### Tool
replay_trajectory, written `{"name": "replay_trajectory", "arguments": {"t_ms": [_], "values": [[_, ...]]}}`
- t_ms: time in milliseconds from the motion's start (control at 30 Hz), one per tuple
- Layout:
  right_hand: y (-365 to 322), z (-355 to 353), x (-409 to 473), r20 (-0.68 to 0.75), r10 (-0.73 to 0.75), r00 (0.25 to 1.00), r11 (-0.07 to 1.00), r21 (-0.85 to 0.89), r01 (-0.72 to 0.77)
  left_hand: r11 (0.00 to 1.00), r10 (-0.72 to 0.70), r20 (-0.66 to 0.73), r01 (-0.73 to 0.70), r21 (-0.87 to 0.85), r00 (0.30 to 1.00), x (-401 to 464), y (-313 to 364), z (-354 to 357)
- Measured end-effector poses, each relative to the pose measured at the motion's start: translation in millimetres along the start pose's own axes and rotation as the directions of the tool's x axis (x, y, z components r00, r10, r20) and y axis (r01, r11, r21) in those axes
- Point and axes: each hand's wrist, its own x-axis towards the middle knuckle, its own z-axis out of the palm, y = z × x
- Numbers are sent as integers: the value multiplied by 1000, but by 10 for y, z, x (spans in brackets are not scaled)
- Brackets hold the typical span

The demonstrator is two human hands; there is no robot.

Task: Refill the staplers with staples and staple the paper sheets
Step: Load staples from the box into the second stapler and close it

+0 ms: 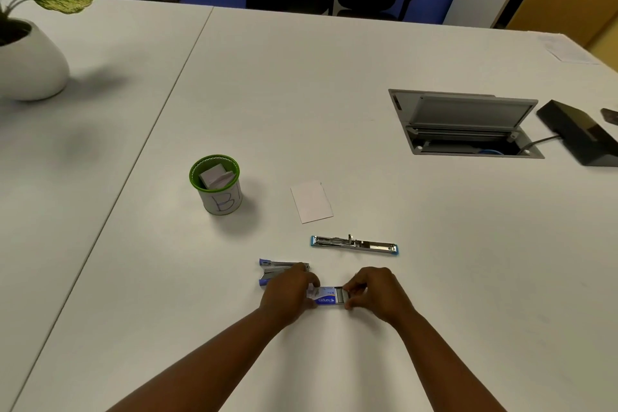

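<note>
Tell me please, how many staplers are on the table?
2. One stapler lies opened flat near the paper sheet; the other stapler lies partly hidden behind the left hand. No more show.

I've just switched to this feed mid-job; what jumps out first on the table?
Both hands meet at the near edge: the left hand grips a blue staple box while the right hand pinches its inner tray, slid partly out. Just beyond lies a stapler swung fully open and flat, another stapler sits partly hidden behind the left hand, and a green-rimmed cup of paper sheets stands farther left.
</note>
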Motion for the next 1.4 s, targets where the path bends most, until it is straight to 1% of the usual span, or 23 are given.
{"name": "replay_trajectory", "arguments": {"t_ms": [100,333,533,633,867,1000,1133,1267,1400], "values": [[14,21,15,-14,-5,1000,1000,8,5,1000,8,-13,-8,-1,1000,5,3,15],[-26,42,47,29,-20,999,999,-28,21,1000,1,-19,-1,-20,1000,5,4,14],[49,21,13,23,-5,1000,999,-46,6,1000,-3,-20,3,-16,1000,-10,6,18],[51,21,-7,41,-13,999,998,-65,16,1000,-6,2,6,-17,1000,-3,20,0],[32,23,38,20,-2,1000,999,-46,2,1000,-6,29,6,2,1000,1,40,-27],[12,45,79,24,-5,1000,996,-85,7,1000,-15,36,15,5,999,4,35,-36],[31,64,88,57,-44,997,985,-164,52,1000,-21,33,21,-8,999,-2,20,-34],[85,95,21,20,-78,997,978,-191,80,999,-23,26,24,-22,999,-4,11,-35],[112,125,-32,-42,-66,997,991,-115,61,999,-16,25,16,-34,1000,5,5,-37]]}}
